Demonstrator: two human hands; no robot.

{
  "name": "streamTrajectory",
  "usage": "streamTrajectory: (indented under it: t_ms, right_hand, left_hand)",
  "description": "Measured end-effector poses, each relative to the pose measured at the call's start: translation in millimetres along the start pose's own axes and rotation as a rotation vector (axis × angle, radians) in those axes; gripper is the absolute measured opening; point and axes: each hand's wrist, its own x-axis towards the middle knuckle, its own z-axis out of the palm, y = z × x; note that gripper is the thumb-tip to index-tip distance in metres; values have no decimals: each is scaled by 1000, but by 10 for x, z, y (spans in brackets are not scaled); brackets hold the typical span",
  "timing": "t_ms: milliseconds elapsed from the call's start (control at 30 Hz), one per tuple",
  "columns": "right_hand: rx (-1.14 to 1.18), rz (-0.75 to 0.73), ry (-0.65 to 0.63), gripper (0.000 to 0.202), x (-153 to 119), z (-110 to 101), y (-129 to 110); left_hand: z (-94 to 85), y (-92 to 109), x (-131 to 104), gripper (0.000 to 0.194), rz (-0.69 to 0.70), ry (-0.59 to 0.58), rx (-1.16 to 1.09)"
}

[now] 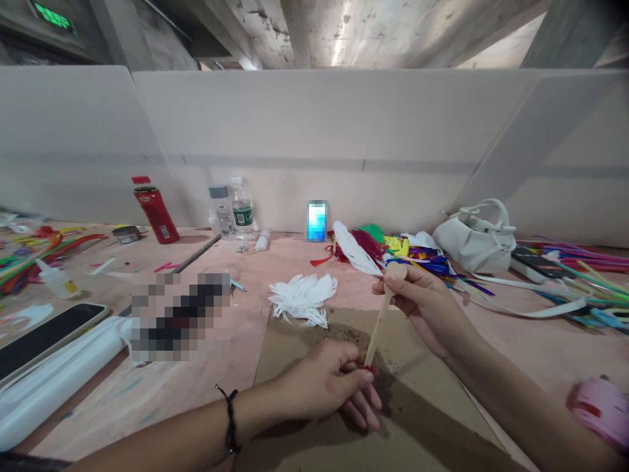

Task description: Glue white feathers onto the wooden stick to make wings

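Observation:
My right hand [417, 298] is closed, pinching the rounded top of a thin wooden stick [377, 331]. A white feather [354, 249] points up and left from the same fingers. My left hand [334, 380] is closed around the lower end of the stick, its thumb and fingers pressed together; a bit of red shows there, too small to make out. Both hands are over a sheet of brown cardboard [304, 406] with dark specks on it. Just beyond my left hand lies a pile of white feathers [302, 298], partly over the cardboard's far edge.
At the back stand a red bottle [156, 210], two clear bottles [242, 213] and a blurred lit screen [317, 221]. Coloured feathers [407, 248] and a white handbag [474, 239] lie back right. On the left are a glue bottle [59, 278], a phone [46, 337] and a white roll [63, 380].

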Motion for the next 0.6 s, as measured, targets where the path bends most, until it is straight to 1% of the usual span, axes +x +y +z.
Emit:
streamTrajectory:
  t_ms: [167,200,300,333,367,400,433,533,567,600]
  right_hand:
    - [27,26,137,35,127,-62,66]
    - [12,36,157,35,151,-78,85]
    - [-80,60,205,35,221,-143,149]
    - [-123,66,219,35,243,-167,172]
    - [-165,72,224,35,262,-189,196]
    - [-202,78,220,36,277,-205,221]
    - [-230,86,206,36,287,-216,246]
    - [-278,127,102,36,287,-214,332]
    - [-296,148,60,36,279,-209,364]
    - [-314,175,18,37,271,-206,396]
  left_hand:
    - [-23,86,-36,32,62,31,37]
    - [-18,107,-59,38,69,47,46]
    - [24,150,-145,82,75,67,127]
    - [44,158,-172,91,75,51,160]
    - [65,163,-195,94,74,22,185]
    - [86,167,-214,92,75,-15,197]
    - [105,171,-229,84,77,-60,199]
    - [138,189,-259,41,82,-197,204]
    - [137,195,-266,35,88,-240,231]
    - [129,198,-272,34,102,-283,273]
